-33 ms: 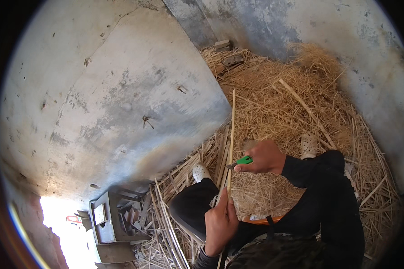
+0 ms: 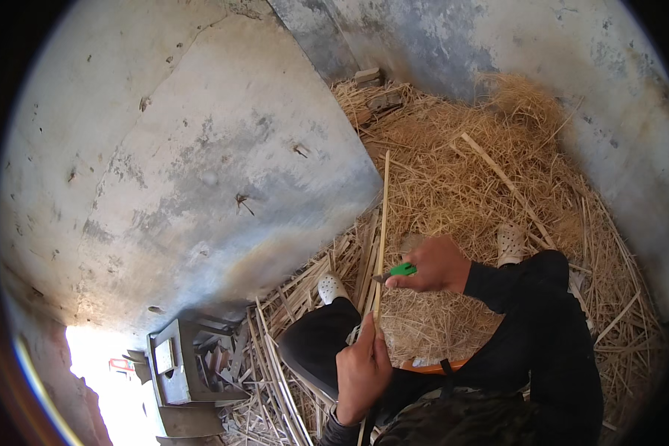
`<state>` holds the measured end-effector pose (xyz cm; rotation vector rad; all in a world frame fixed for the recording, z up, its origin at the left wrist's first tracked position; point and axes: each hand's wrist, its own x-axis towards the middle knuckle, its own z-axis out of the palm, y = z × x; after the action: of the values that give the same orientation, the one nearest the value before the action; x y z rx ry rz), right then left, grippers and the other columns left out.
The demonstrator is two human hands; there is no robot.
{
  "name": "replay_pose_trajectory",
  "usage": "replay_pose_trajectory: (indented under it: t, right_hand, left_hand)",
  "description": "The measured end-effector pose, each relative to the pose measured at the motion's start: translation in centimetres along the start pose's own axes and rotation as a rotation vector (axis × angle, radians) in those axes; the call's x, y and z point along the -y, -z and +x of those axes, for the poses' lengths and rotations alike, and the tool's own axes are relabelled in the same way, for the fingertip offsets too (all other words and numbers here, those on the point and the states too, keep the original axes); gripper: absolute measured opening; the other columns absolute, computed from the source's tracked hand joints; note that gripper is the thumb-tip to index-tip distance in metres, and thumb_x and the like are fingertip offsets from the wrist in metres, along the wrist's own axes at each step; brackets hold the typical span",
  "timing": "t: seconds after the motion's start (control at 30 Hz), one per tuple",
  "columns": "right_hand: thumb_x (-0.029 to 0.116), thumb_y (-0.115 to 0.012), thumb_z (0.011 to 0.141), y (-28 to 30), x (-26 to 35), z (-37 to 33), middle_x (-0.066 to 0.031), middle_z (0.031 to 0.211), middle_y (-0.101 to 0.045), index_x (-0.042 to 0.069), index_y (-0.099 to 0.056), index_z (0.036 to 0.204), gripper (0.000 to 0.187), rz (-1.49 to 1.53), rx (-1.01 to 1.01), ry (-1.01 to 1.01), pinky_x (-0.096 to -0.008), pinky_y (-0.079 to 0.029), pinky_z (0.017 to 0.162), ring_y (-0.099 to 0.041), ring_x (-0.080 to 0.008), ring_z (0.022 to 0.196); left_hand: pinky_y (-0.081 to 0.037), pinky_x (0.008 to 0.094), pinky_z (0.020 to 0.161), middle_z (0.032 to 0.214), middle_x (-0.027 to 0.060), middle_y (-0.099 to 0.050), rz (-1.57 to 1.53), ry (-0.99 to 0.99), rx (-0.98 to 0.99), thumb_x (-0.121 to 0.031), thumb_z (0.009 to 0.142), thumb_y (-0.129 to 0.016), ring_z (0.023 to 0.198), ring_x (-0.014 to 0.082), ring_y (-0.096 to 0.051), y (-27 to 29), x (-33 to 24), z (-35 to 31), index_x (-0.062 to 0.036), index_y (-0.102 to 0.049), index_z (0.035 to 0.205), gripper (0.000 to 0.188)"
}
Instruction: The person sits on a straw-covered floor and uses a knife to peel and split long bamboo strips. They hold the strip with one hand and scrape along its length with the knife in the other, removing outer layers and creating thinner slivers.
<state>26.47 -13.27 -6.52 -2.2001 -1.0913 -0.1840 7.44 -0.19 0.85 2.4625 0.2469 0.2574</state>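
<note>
A long pale strip, seemingly split bamboo [image 2: 384,215], runs up and away from me. My left hand [image 2: 362,375] is closed on its near part, thumb and forefinger pinching it. My right hand [image 2: 437,265] is closed around the green handle of a utility knife [image 2: 402,270]. Its dark blade points left and meets or crosses the strip a little beyond my left fingertips; whether it cuts in cannot be made out. The far end of the strip reaches over the straw, close to the wall corner.
Loose straw and shavings [image 2: 468,186] cover the floor ahead. Several split strips [image 2: 282,372] lie to the left, with another pale strip [image 2: 505,175] on the straw. Plastered walls [image 2: 201,149] rise left and ahead. A box-like wooden cabinet [image 2: 175,364] stands lower left. My shoes [image 2: 332,288] flank the work.
The strip and my left hand have shifted very slightly toward me. My right hand and the knife have barely moved, a little to the left.
</note>
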Motion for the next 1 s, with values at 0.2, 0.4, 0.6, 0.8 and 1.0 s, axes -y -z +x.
replay_pose_trajectory:
  t: [0.2,0.4,0.6,0.8,1.0]
  right_hand:
    - [0.083,-0.043,0.076,0.5,-1.2,0.4,-0.0066,0.037,-0.040,0.011,-0.056,0.046,0.078,-0.153,0.015,0.012,-0.0367,-0.034,0.034,-0.046,-0.0228,0.033]
    - [0.081,-0.044,0.077,0.6,-3.9,1.3,-0.0049,0.037,-0.039,0.012,-0.055,0.046,0.076,-0.210,0.010,-0.089,-0.0346,-0.033,0.034,-0.045,-0.0207,0.032]
    - [0.082,-0.041,0.078,-1.0,-0.7,-0.3,-0.0018,0.038,-0.035,0.012,-0.050,0.047,0.077,-0.036,-0.200,0.222,-0.0337,-0.030,0.033,-0.040,-0.0169,0.033]
    - [0.079,-0.044,0.079,0.1,-1.6,0.9,-0.0045,0.038,-0.040,0.008,-0.056,0.047,0.079,-0.072,0.047,0.057,-0.0390,-0.033,0.035,-0.042,-0.0193,0.033]
    - [0.079,-0.037,0.083,6.4,-15.9,4.3,0.0026,0.041,-0.025,0.009,-0.037,0.044,0.080,-0.265,-0.242,-0.445,-0.0352,-0.017,0.034,-0.026,-0.0133,0.035]
  left_hand:
    - [-0.043,0.0404,0.044,0.054,0.0203,-0.052,0.045,-0.058,0.015,-0.006,0.089,-0.053,0.047,0.0353,-0.057,0.0,0.6,-0.1,0.0079,-0.055,0.120,0.034]
    - [-0.043,0.0389,0.045,0.055,0.0199,-0.052,-0.050,-0.014,0.006,-0.008,0.090,-0.054,0.048,0.0353,-0.057,0.1,0.1,-0.2,0.0077,-0.056,0.119,0.033]
    - [-0.042,0.0356,0.045,0.055,0.0199,-0.051,-0.104,0.001,0.011,-0.007,0.091,-0.053,0.047,0.0328,-0.058,0.0,0.0,-0.4,0.0093,-0.055,0.120,0.033]
    - [-0.041,0.0327,0.044,0.055,0.0190,-0.049,-0.132,-0.018,-0.030,-0.006,0.091,-0.053,0.044,0.0297,-0.055,0.1,1.1,-1.4,0.0100,-0.054,0.120,0.034]
    - [-0.038,0.0278,0.046,0.055,0.0108,-0.046,-0.281,0.056,0.211,-0.009,0.094,-0.052,0.046,0.0129,-0.045,0.5,0.8,-2.7,0.0094,-0.051,0.125,0.036]
